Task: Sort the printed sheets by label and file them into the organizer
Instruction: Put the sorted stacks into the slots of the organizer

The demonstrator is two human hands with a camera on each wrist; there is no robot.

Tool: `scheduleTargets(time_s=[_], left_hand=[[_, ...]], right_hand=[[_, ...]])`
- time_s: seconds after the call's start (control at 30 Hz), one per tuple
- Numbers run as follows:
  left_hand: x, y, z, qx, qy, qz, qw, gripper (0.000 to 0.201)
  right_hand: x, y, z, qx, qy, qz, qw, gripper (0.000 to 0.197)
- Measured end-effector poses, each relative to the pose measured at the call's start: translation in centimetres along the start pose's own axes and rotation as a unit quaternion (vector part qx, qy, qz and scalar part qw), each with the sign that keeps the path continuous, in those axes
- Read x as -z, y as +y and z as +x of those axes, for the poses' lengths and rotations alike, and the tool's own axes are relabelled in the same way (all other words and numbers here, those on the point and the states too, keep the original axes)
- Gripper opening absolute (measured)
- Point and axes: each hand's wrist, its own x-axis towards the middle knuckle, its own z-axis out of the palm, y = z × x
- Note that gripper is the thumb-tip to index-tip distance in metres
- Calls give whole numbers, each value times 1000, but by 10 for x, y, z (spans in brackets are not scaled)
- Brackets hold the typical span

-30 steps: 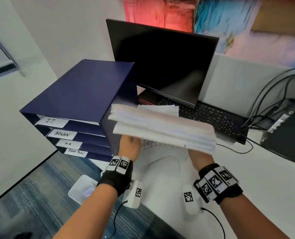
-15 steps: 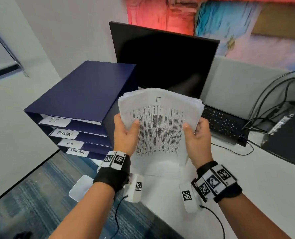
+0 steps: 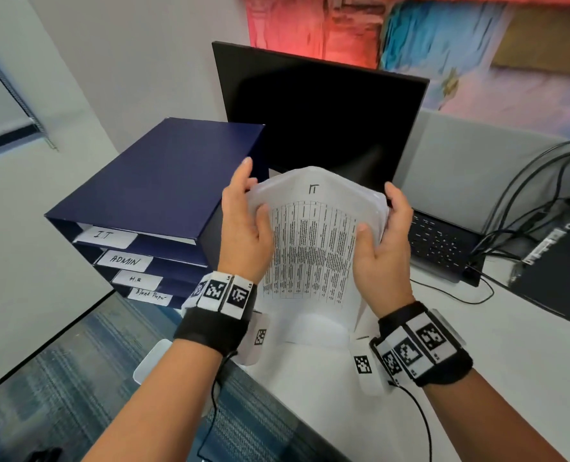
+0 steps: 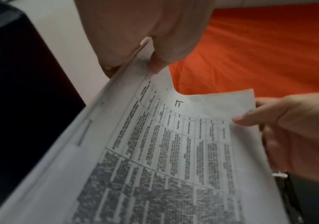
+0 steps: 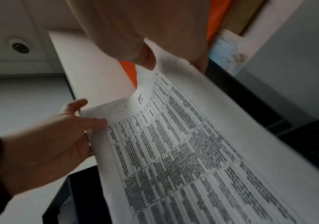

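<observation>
You hold the sheets [image 3: 313, 248] upright in front of you, above the counter [image 3: 496, 345], with both hands. Your left hand [image 3: 243, 235] grips the left edge, thumb on the front and fingers behind; your right hand [image 3: 381, 248] grips the right edge in the same way. The stack bows toward you between them. The top sheet has a printed table and a handwritten "IT" [image 3: 314, 189] near its upper edge.

In my judgement, the task is at an early point. You have the label in sight, but no sheet from this stack is filed yet. The organizer [image 3: 163, 195] stands at your 10 o'clock, just beside your left hand. Its trays read, from top to bottom, IT [image 3: 105, 235], ADMIN [image 3: 125, 260], H.R [image 3: 136, 279] and Blank Paper [image 3: 151, 296]. A white edge shows inside the IT tray, so it may hold paper already; I cannot tell how much. What is left: take off the top sheet, slide it into the IT tray, then read the next labels.

A dark monitor [image 3: 323, 118] stands at 12 o'clock, close behind the stack. A laptop keyboard [image 3: 440, 240] and cables [image 3: 523, 208] lie at 2 o'clock. More white paper [image 3: 310, 331] lies on the counter under your hands. The tray openings face you at the left, and nothing blocks them.
</observation>
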Motion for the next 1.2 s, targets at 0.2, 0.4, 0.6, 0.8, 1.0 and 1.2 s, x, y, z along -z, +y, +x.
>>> scheduleTargets(time_s=[0.2,0.4,0.6,0.8,1.0,1.2], left_hand=[[12,-18,8,14,24,72,997,35],[8,-31,-13,193,14,-124,973,43],[-4,-24,-13,204,8,-148,968,13],[-13,-43,-24,281,-59,-174,942,31],[-16,-44,-25,282,-45,-112,952,20],[15,-27,-12,241,7,-160,957,28]], right_hand=[[6,3,12,27,57,-78,995,39],[3,14,5,-92,30,36,995,35],[-6,14,0,-128,28,48,990,15],[-10,23,-7,-197,-18,26,980,25],[-11,33,-7,-220,-19,17,975,15],[-11,33,1,-179,-37,34,982,20]])
